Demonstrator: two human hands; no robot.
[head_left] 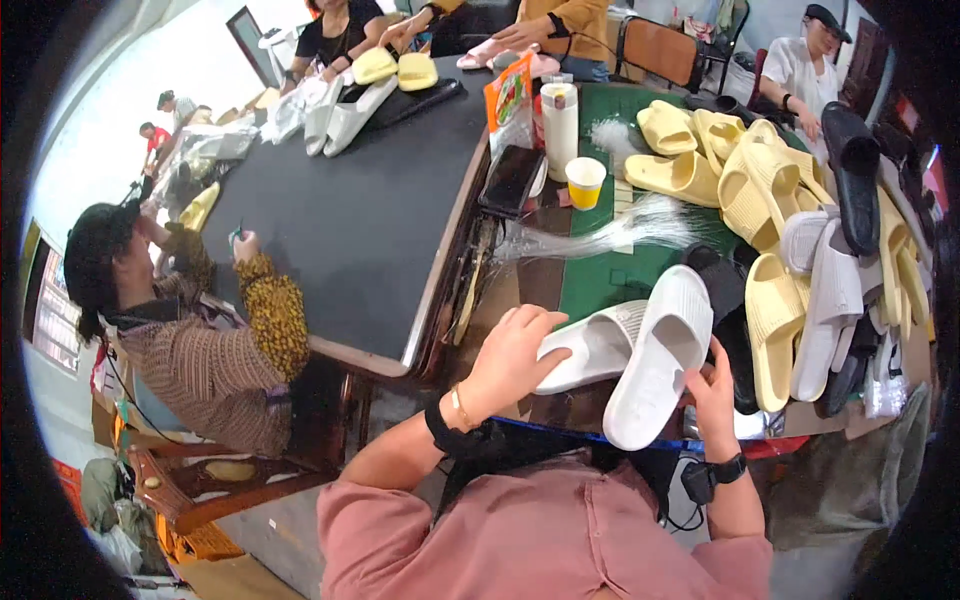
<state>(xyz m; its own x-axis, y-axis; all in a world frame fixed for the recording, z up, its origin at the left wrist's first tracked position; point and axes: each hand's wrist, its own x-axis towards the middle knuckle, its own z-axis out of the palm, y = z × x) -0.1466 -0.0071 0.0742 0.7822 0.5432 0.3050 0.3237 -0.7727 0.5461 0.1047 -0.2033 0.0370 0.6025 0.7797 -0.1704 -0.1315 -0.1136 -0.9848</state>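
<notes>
Two white slide slippers with ribbed straps are between my hands, over the near edge of the table. My left hand (510,365) is closed at the heel of the left slipper (585,355), its thumb over the footbed. The right slipper (660,360) stands tilted, toe up and heel toward me, partly covering the left one. My right hand (712,395) grips its right side, thumb on the edge and fingers partly hidden behind. Behind it lie dark slippers (738,330), partly covered.
At right is a heap of yellow slippers (775,310), with grey and black ones. Clear plastic strands (620,230), a yellow-white paper cup (585,183), a white bottle (560,130) and a black phone (513,180) are beyond my hands. People work around a dark table (350,210) at left.
</notes>
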